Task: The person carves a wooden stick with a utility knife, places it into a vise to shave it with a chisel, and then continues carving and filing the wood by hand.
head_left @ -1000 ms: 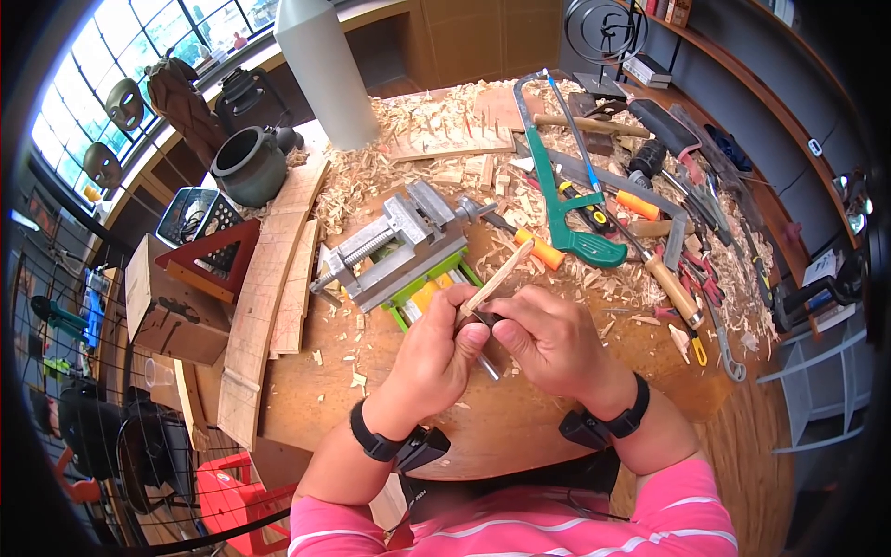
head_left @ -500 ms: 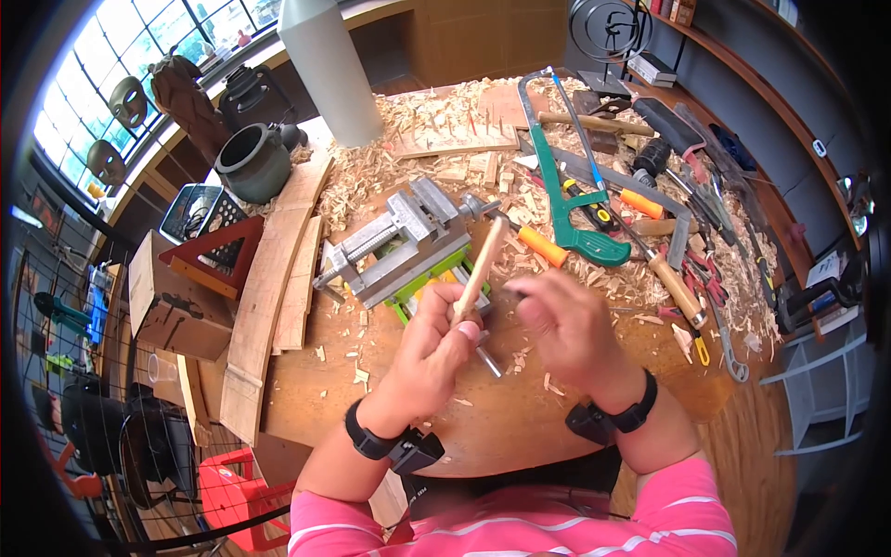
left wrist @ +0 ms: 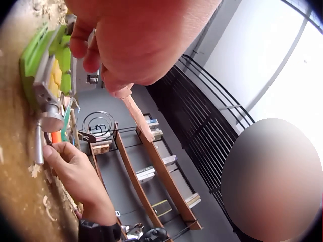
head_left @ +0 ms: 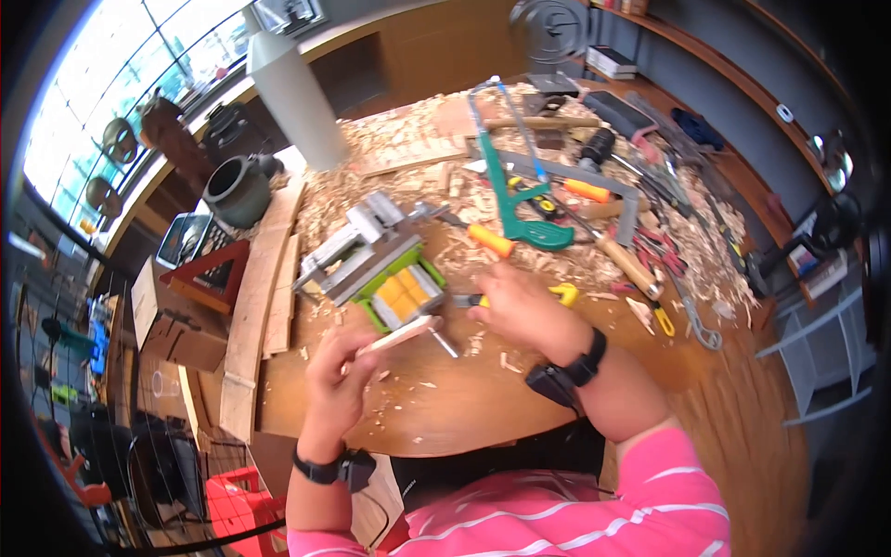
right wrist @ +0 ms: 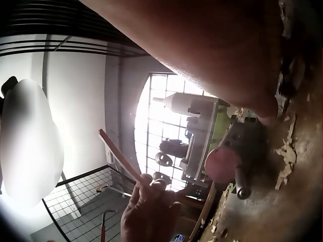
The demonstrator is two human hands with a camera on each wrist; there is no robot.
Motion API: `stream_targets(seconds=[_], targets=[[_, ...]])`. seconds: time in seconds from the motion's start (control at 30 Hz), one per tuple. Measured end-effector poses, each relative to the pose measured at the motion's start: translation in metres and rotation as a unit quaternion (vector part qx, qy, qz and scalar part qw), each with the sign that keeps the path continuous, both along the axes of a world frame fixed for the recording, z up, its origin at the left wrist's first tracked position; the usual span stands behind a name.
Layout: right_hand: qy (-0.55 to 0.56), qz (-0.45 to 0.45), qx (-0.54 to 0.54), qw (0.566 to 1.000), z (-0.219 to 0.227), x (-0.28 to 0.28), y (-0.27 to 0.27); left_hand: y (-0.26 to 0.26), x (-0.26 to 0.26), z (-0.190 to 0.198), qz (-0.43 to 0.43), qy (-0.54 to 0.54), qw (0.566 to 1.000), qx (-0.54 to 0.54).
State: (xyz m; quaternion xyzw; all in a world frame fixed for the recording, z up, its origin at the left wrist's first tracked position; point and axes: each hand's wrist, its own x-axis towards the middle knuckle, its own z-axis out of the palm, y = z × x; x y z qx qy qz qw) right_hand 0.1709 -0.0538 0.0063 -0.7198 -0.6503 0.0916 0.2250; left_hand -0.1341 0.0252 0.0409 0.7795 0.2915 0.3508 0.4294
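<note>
My left hand (head_left: 336,376) grips a whittled wooden stick (head_left: 401,334), which slants up and to the right over the table's front. In the right wrist view the stick (right wrist: 120,157) stands out beyond the left fingers. Low over the tabletop, my right hand (head_left: 520,308) has its thumb and fingers about a yellow-and-black utility knife (head_left: 563,295). The knife's grey front end points left and its middle is hidden under the hand. Between and beyond both hands sits a metal vise (head_left: 367,243) on a green base holding yellow blocks.
Wood shavings (head_left: 418,190) cover the table's back. A green hacksaw (head_left: 538,232), an orange-handled chisel (head_left: 490,239) and a wooden-handled tool (head_left: 626,265) lie at the right. Long boards (head_left: 264,316) line the left edge, near a dark pot (head_left: 237,190).
My hands have drawn apart. The left has moved left and lowered the stick toward horizontal; the right has come down near the tabletop, where the yellow knife now shows. The head view has shifted.
</note>
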Motion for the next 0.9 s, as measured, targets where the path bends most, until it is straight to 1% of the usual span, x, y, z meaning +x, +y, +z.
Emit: stream_targets(seconds=[0.03,0.07,0.1,0.17,0.2,0.27,0.33,0.4,0.43,0.47,0.5,0.53,0.57,0.6,0.63,0.67,0.7,0.77,0.9], targets=[[0.014,0.018,0.003,1.000,-0.003,0.000,0.001,-0.008,-0.011,-0.003,0.004,0.002,0.999,-0.047],[0.014,0.005,0.007,1.000,-0.005,-0.001,0.001,-0.016,-0.020,-0.005,0.009,0.005,0.996,-0.092],[0.003,0.000,0.016,1.000,-0.006,-0.002,0.003,-0.023,-0.030,-0.012,0.000,0.006,0.996,-0.088],[-0.007,-0.008,0.030,0.999,-0.005,-0.004,0.003,-0.033,-0.045,-0.030,0.055,-0.007,0.991,-0.123],[-0.024,-0.013,0.027,0.999,-0.004,-0.005,0.002,-0.040,-0.048,-0.029,0.052,-0.006,0.992,-0.117],[-0.049,-0.016,0.022,0.998,-0.006,-0.004,0.003,-0.052,-0.053,-0.026,0.092,0.010,0.988,-0.121],[-0.056,-0.014,0.011,0.998,-0.003,-0.003,0.002,-0.057,-0.054,-0.020,0.105,0.017,0.989,-0.099],[-0.074,-0.010,-0.005,0.997,-0.001,-0.004,0.005,-0.061,-0.054,-0.006,0.130,0.023,0.988,-0.081],[-0.084,-0.006,-0.007,0.996,-0.002,-0.003,0.006,-0.057,-0.055,0.001,0.150,0.086,0.985,-0.018],[-0.065,-0.010,0.024,0.998,0.000,-0.003,0.004,-0.052,-0.053,0.011,0.171,0.151,0.973,0.041],[-0.041,-0.021,0.031,0.998,0.002,0.000,0.006,-0.045,-0.049,0.021,0.162,0.154,0.968,0.111],[-0.055,-0.029,0.019,0.998,0.016,0.007,0.008,-0.035,-0.041,0.031,0.152,0.157,0.959,0.179],[-0.082,-0.097,0.099,0.987,0.014,0.012,0.013,-0.029,-0.028,0.046,0.157,0.141,0.954,0.214],[-0.147,-0.117,0.155,0.970,0.011,0.024,0.018,-0.017,-0.020,0.047,0.166,0.114,0.940,0.274],[-0.156,-0.140,0.131,0.969,0.021,0.033,0.019,-0.003,-0.010,0.054,0.163,0.111,0.936,0.290],[-0.163,-0.158,0.096,0.969,0.019,0.046,0.025,0.011,0.000,0.059,0.156,0.108,0.933,0.306],[-0.197,-0.172,0.060,0.963,0.022,0.054,0.025,0.024,0.009,0.060,0.156,0.111,0.934,0.303],[-0.235,-0.167,0.040,0.957,0.023,0.059,0.020,0.051,0.031,0.061,0.164,0.127,0.917,0.341],[-0.230,-0.162,-0.015,0.959,0.010,0.074,0.036,0.090,0.070,0.059,0.151,0.136,0.915,0.349]])
